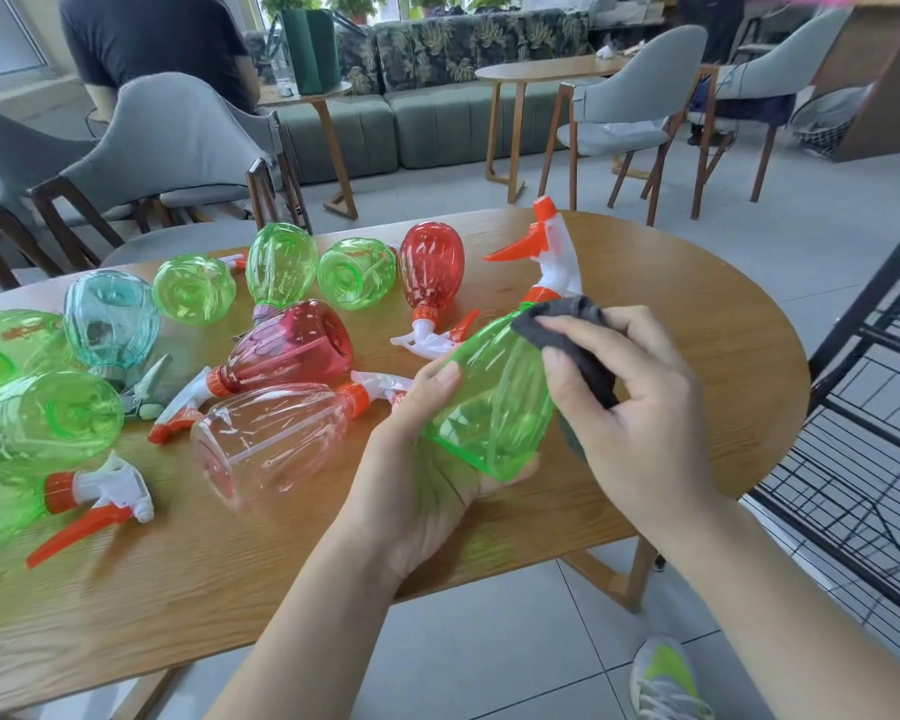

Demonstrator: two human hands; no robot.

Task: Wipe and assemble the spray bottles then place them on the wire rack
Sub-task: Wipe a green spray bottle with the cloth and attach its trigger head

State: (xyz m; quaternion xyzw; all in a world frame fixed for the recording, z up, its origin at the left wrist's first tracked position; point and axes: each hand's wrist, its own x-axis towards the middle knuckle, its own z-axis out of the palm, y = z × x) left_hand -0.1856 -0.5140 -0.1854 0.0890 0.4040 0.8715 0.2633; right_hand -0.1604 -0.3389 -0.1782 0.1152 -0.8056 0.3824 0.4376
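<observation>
Green spray bottle [489,402] held at centre right of the frame, above the near edge of the wooden table [671,283], already fitted with its orange-and-white trigger head [546,252]. Long axis tilted: base low toward centre, nozzle up toward the upper right. Left hand [417,459] cupped under the base, thumb curled over the near wall, gripping. Right hand [630,402] over the upper shoulder, fingers curled round a dark grey cloth [588,345] and pressing it against the plastic just below the orange collar. Wiping step judged under way; racking not yet done.

Black wire rack [863,459] at the right edge of the frame, lower than the tabletop, on the cloth hand's side. Likely handier to carry the bottle rightward by the left-hand grip on the base, or to change hands, since the right is busy with the cloth.

Many more bottles, green, red, pale blue and clear pink [276,433], lying on their sides across the left half of the table, some capped, some open-necked.
</observation>
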